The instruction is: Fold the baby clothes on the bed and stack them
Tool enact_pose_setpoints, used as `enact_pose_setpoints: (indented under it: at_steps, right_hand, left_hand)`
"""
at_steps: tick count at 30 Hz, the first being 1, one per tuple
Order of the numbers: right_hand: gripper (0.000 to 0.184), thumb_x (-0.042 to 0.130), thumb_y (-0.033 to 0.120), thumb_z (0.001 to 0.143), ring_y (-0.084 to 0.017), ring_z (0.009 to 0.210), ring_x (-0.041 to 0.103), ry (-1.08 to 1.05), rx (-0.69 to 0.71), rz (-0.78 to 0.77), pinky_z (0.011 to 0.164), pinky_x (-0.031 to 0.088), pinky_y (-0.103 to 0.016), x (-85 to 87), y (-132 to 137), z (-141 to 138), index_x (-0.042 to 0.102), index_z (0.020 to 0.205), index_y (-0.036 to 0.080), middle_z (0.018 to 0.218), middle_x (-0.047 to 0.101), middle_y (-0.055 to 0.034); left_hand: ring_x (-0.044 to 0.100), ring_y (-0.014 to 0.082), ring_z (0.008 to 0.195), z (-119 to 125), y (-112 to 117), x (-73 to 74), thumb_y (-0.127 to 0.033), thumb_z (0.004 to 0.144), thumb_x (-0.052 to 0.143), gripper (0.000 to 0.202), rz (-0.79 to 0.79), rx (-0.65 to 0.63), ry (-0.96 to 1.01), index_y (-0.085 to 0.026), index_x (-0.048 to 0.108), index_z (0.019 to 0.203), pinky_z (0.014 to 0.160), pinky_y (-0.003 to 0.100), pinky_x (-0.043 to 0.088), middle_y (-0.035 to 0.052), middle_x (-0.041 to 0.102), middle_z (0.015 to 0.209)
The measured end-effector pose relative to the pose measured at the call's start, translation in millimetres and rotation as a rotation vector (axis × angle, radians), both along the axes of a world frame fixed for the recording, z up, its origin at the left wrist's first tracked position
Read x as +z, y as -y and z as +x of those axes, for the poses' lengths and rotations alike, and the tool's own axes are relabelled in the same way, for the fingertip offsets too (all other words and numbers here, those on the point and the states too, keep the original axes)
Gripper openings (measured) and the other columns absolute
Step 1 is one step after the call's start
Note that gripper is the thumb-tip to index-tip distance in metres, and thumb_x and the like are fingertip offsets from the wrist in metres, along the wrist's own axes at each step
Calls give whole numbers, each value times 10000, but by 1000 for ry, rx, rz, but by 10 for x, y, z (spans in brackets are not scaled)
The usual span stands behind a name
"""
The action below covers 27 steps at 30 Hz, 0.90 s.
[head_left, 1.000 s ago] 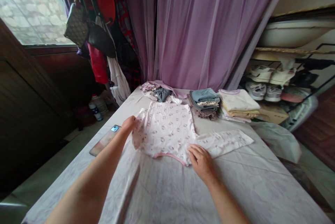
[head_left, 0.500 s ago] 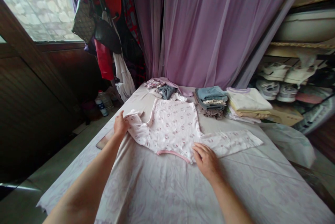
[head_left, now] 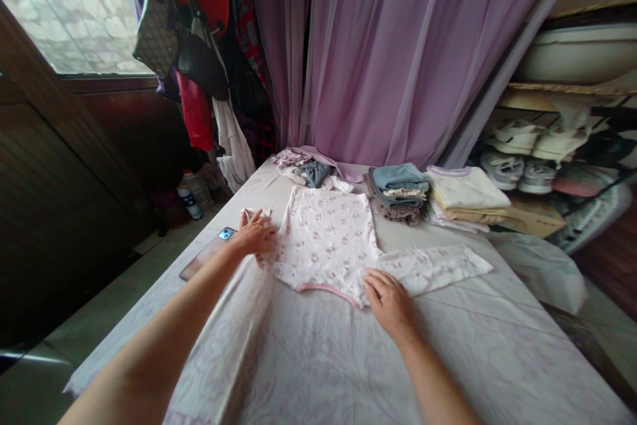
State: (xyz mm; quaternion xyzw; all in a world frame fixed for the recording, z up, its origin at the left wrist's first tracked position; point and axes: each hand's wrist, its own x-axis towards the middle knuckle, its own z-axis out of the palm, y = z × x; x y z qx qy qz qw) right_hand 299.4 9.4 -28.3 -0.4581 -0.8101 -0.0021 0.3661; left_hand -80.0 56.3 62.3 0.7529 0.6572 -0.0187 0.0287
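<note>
A small white long-sleeved shirt (head_left: 328, 233) with a faint print and pink neckline lies spread on the cloth-covered table (head_left: 308, 365), neckline toward me. My left hand (head_left: 255, 234) rests on its left sleeve, fingers stretched over the fabric and covering much of that sleeve. The left sleeve looks bunched beyond the fingers. On the shoulder beside the neckline lies my right hand (head_left: 388, 298), open, with its fingers flat on the fabric. The other sleeve stretches out straight to the right. Partly behind my left forearm is a phone (head_left: 202, 260).
Folded blue and grey clothes (head_left: 398, 189) and folded white and yellow clothes (head_left: 468, 189) stand at the back right. A loose heap of clothes (head_left: 313, 173) lies at the back, before a purple curtain (head_left: 378, 47). Shoes (head_left: 517, 153) sit on a rack at right.
My left hand has moved right, from the sleeve's outer edge onto the sleeve, and its fingers have spread. More of the phone shows. My right hand stays at the shoulder.
</note>
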Motion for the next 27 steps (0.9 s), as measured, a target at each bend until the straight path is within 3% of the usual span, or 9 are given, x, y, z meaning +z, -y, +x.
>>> enact_pose_setpoints:
  at_steps: [4,8,15,18,20,22,24,27]
  right_hand:
    - [268,459,230,892,-239,986,654,-2,1,-10,900,524,-415,2,-3,3,722,942,211,1029,726,-97]
    - [268,459,225,892,-238,987,653,-5,4,-10,897,525,-413,9,-1,5,722,945,216,1030,724,-98]
    - [263,462,214,886,-236,981,653,-1,3,-3,894,528,-410,11,-4,6,720,936,208,1021,726,-97]
    - [263,462,214,889,-239,985,652,1,10,4,902,525,-412,27,2,2,719,940,197,1024,726,-103]
    - [252,473,226,890,-238,980,656,-13,28,8,901,524,-410,55,16,-3,717,942,196,1017,728,-104]
    - [228,492,239,885,-234,987,657,-38,58,0,904,522,-404,97,40,-4,714,918,203,1019,727,-103]
    - [185,524,247,866,-234,1024,647,-60,98,-36,923,513,-404,144,71,8,706,871,217,1060,719,-100]
    - [110,596,256,807,-248,1100,618,-52,183,-118,963,489,-428,197,117,53,699,840,237,1133,701,-85]
  left_hand:
    - [492,330,1248,-55,-29,1,-299,743,653,122,20,-22,35,-255,734,823,1134,627,24,70,695,1096]
    - [631,281,998,-131,-29,-12,-310,762,633,100,-22,80,-4,-246,690,814,1130,608,46,44,705,857]
    - [649,327,1014,-89,23,45,-209,648,712,214,-53,283,40,-225,637,848,1113,594,119,78,714,856]
    - [591,353,1129,43,72,99,-155,651,689,277,18,298,25,-218,649,917,1120,609,79,127,709,991]
    - [542,339,1196,182,133,129,-107,672,642,329,87,204,42,-218,660,981,1133,594,93,138,678,1127]
    - [548,293,1189,349,218,134,-83,703,590,352,72,-2,161,-226,675,1013,1120,515,240,108,665,1183]
    - [607,234,1088,511,316,101,-120,764,555,307,-52,-225,363,-234,689,1016,1011,387,410,65,694,1129]
    - [661,174,873,657,468,4,-257,867,526,203,-219,-447,586,-214,714,930,820,272,494,39,733,942]
